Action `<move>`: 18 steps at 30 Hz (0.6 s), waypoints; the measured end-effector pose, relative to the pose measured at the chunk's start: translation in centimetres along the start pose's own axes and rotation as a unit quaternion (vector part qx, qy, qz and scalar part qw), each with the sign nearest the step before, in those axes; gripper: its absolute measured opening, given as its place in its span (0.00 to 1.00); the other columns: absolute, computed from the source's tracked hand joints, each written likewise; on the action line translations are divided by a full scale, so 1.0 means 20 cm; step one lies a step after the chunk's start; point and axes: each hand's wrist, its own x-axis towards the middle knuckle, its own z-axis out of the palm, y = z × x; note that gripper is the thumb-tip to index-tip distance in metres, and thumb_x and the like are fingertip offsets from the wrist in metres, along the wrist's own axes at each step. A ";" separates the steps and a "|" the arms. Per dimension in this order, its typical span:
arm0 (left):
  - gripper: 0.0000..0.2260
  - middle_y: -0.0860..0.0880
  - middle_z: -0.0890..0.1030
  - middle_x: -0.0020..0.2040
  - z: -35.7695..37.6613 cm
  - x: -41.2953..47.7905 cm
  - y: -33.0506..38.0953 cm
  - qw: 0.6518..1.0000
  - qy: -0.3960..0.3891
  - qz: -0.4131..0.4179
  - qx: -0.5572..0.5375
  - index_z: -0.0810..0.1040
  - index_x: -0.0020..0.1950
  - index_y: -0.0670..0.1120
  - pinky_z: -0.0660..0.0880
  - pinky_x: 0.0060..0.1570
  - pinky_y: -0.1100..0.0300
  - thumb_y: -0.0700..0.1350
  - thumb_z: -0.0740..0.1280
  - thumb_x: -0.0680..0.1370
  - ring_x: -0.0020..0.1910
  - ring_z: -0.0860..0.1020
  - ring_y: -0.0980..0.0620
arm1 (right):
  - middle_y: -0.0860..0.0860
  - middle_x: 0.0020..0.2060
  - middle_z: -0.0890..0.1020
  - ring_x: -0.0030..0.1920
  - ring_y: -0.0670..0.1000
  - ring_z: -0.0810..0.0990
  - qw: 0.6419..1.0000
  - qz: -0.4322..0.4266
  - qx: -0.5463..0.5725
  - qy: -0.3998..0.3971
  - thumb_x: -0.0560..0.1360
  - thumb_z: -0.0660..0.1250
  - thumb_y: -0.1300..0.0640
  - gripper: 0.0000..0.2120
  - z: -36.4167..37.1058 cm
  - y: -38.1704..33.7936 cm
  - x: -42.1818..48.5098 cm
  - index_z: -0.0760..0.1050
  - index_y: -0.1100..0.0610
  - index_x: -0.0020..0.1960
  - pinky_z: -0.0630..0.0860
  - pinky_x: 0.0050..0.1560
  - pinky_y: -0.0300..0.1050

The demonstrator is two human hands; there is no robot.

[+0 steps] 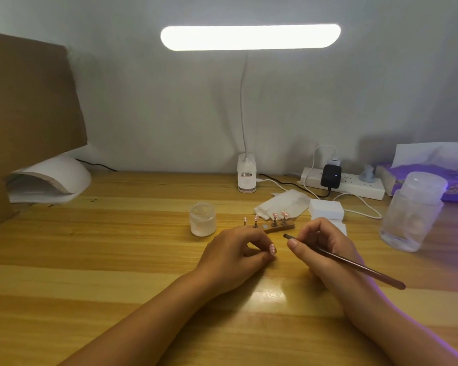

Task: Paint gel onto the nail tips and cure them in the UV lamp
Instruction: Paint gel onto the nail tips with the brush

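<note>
Behind left hand (230,256), grip pinching pink nail tip (272,249), wooden holder (280,227) partly hidden; right hand (320,244), grip around brush (354,265).

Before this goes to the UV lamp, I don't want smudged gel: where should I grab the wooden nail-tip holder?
Pinch the wooden holder at its bare right end, low on the long sides, from the right. The nail tips stand on pegs above the strip, so a grip from above risks touching them; the left hand hides its left end.
</note>
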 end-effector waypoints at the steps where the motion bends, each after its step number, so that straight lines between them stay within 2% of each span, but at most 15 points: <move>1: 0.03 0.56 0.83 0.48 0.00 0.00 0.00 1.000 0.002 0.001 0.000 0.83 0.47 0.52 0.65 0.35 0.76 0.45 0.73 0.75 0.34 0.73 0.72 | 0.48 0.34 0.81 0.31 0.41 0.77 1.000 0.010 0.013 -0.006 0.69 0.72 0.47 0.08 0.00 -0.01 0.00 0.77 0.49 0.42 0.72 0.31 0.34; 3: 0.03 0.57 0.83 0.47 0.00 0.00 0.00 1.000 0.005 -0.005 0.001 0.82 0.47 0.53 0.65 0.34 0.77 0.45 0.73 0.75 0.34 0.73 0.72 | 0.49 0.31 0.80 0.28 0.42 0.75 0.999 0.034 0.035 -0.010 0.68 0.71 0.43 0.11 0.01 -0.01 -0.01 0.77 0.50 0.41 0.70 0.27 0.33; 7: 0.04 0.59 0.82 0.45 0.01 0.00 0.00 1.000 0.004 -0.013 0.015 0.80 0.46 0.55 0.64 0.35 0.73 0.47 0.73 0.75 0.34 0.73 0.71 | 0.50 0.28 0.80 0.25 0.40 0.73 0.999 0.048 0.008 0.020 0.74 0.70 0.53 0.10 0.01 0.02 0.00 0.73 0.58 0.43 0.67 0.24 0.32; 11: 0.05 0.59 0.82 0.46 0.00 0.00 0.00 1.000 0.003 -0.010 0.025 0.79 0.43 0.56 0.66 0.37 0.66 0.47 0.73 0.74 0.35 0.73 0.68 | 0.49 0.31 0.82 0.27 0.41 0.76 0.999 0.032 -0.042 0.006 0.74 0.70 0.51 0.10 0.02 0.03 0.00 0.73 0.56 0.42 0.70 0.27 0.33; 14: 0.05 0.59 0.81 0.46 0.00 0.01 0.00 0.999 0.004 -0.011 0.031 0.79 0.43 0.57 0.66 0.37 0.66 0.48 0.73 0.74 0.36 0.73 0.67 | 0.50 0.29 0.81 0.28 0.43 0.76 0.994 0.035 -0.097 -0.025 0.74 0.71 0.56 0.08 0.02 0.03 0.00 0.74 0.56 0.39 0.74 0.30 0.38; 16: 0.05 0.59 0.81 0.46 0.00 0.00 0.00 0.999 0.005 -0.012 0.034 0.79 0.43 0.57 0.66 0.37 0.66 0.48 0.73 0.75 0.36 0.73 0.66 | 0.49 0.27 0.79 0.26 0.41 0.75 0.996 0.038 -0.076 -0.010 0.74 0.70 0.58 0.08 0.02 0.03 0.00 0.73 0.57 0.38 0.72 0.30 0.40; 18: 0.05 0.59 0.81 0.45 0.00 0.00 -0.01 1.000 0.005 -0.011 0.025 0.79 0.43 0.57 0.66 0.36 0.67 0.47 0.73 0.74 0.36 0.73 0.65 | 0.50 0.29 0.80 0.27 0.41 0.75 0.998 0.034 -0.045 0.024 0.74 0.70 0.53 0.09 0.02 0.03 0.00 0.73 0.56 0.40 0.70 0.31 0.40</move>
